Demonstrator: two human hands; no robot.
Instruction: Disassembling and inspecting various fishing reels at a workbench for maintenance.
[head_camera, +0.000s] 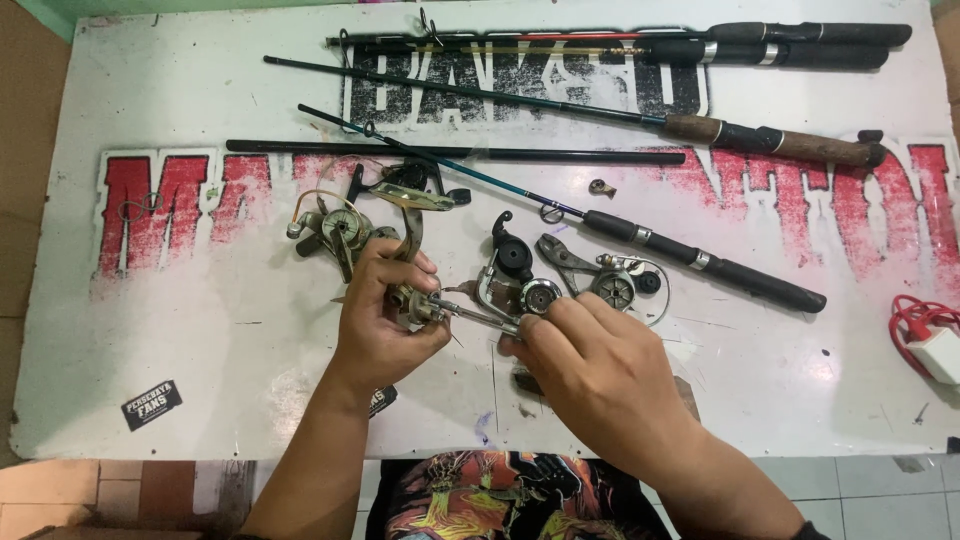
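Over a white bench (200, 330) strewn with fishing rods (560, 100), seen from the head camera, the left hand (385, 320) clenches a small reel part (420, 305) while the right hand (590, 360) pinches a thin metal tool (480, 318) into it. Steady bracing and a straight, gentle tool angle likely prevent slipping.

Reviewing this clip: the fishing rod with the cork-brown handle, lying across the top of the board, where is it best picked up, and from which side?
Probably by the brown cork handle at its right end, reaching from above. The fishing rod lies flat and apart from its neighbours there, and the handle is its thickest part; the blank toward the left tip is thin and would flex.
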